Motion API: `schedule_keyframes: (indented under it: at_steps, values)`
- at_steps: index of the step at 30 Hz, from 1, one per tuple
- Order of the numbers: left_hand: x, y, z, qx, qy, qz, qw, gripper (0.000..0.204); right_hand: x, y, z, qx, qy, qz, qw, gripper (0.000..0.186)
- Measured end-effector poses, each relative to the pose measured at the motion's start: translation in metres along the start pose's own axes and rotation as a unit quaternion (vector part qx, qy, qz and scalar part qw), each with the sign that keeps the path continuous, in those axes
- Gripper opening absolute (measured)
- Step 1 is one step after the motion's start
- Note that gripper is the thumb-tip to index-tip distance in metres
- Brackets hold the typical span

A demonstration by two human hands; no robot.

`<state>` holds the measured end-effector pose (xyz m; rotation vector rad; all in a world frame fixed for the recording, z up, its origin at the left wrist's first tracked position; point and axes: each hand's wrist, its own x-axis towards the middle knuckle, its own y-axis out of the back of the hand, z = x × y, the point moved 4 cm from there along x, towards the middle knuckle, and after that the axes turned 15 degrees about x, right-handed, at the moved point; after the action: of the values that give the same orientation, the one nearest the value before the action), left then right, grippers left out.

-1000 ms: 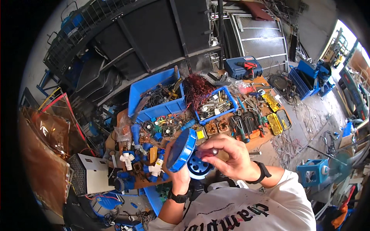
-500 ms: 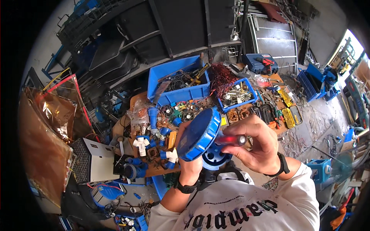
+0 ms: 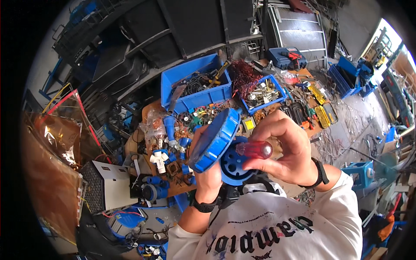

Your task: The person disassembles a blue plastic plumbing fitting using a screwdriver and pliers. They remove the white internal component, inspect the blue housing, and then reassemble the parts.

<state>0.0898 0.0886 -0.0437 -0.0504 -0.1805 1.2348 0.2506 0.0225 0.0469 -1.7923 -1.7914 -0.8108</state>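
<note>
My left hand (image 3: 209, 181) is closed around a blue industrial socket with its round hinged lid (image 3: 215, 139) tilted up on the left. Most of its fingers are hidden behind the lid. The socket's round face (image 3: 233, 167), with several holes, is turned up toward me. In my right hand (image 3: 289, 151), a screwdriver (image 3: 256, 150) with a translucent red handle is pinched between thumb and fingers, its butt end facing me. The shaft and tip are hidden, so I cannot tell whether it touches the socket.
A cluttered workbench lies beyond my hands. On it are a large blue crate (image 3: 203, 98) of tools, a smaller blue tray (image 3: 281, 96) of metal parts, tangled red wire (image 3: 243, 79) and white-and-blue fittings (image 3: 159, 160). A white-and-black box (image 3: 115, 184) stands at left.
The view has shifted slightly. The socket and lid have turned, so more of the holed face shows. The screwdriver handle has swung to point more directly at me.
</note>
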Motion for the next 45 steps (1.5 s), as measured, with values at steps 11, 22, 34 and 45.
schedule_keyframes:
  at_steps: [11,22,34,45]
  values:
    - [0.01,-0.012,0.0,0.068,-0.019,0.029,0.997,0.029,-0.005,0.011,0.003,0.06,-0.017,-0.037,0.997,0.043]
    - [0.015,-0.02,-0.001,0.013,0.007,-0.018,1.0,0.034,-0.001,0.014,-0.007,-0.021,0.036,-0.006,0.999,0.037]
    - [0.016,-0.013,0.013,0.039,-0.037,-0.05,0.997,0.024,0.0,0.006,-0.001,-0.035,0.033,0.019,0.999,0.045]
    - [0.016,0.004,0.009,0.07,-0.035,-0.01,0.997,0.032,0.006,-0.007,-0.003,0.038,0.009,-0.015,0.999,0.044]
